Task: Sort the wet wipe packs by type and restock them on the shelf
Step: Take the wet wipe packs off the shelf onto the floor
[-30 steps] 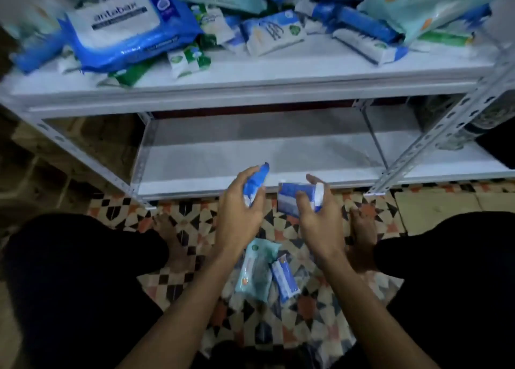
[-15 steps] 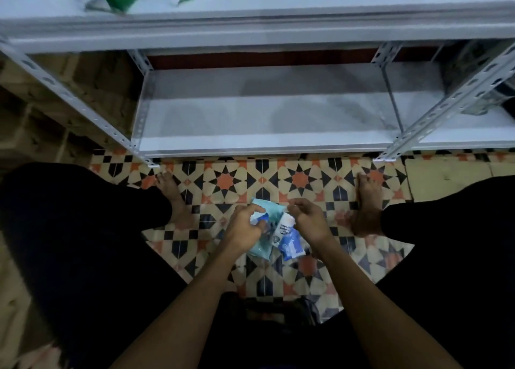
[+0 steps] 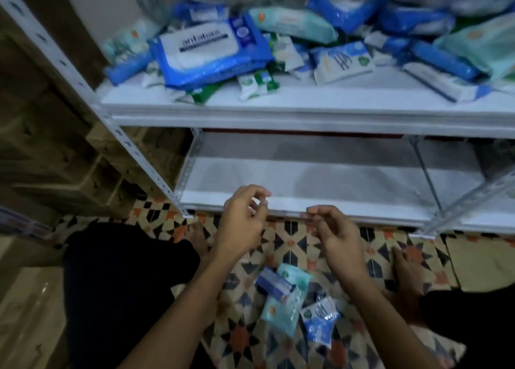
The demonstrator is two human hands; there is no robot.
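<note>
Both hands hold nothing: the left hand (image 3: pixel 242 221) and right hand (image 3: pixel 333 230) hang with fingers loosely curled, level with the lower shelf (image 3: pixel 320 190) edge. The unsorted packs (image 3: pixel 278 42) are heaped on the upper shelf (image 3: pixel 292 106), above and ahead; the big blue pack (image 3: pixel 207 52), long axis crosswise, lies nearer the left hand. Three sorted packs (image 3: pixel 289 296) rest on the floor (image 3: pixel 284 237) below.

**Lower shelf open, upper shelf crowded**

The lower shelf (image 3: pixel 320 184) lies bare between its metal uprights (image 3: pixel 426 179), open from the front. A pile of wipe packs (image 3: pixel 278 42) crowds the upper shelf (image 3: pixel 306 104), leaving only a front strip. Three packs (image 3: pixel 287 296) lie on the floor (image 3: pixel 284 240) between the knees.
</note>
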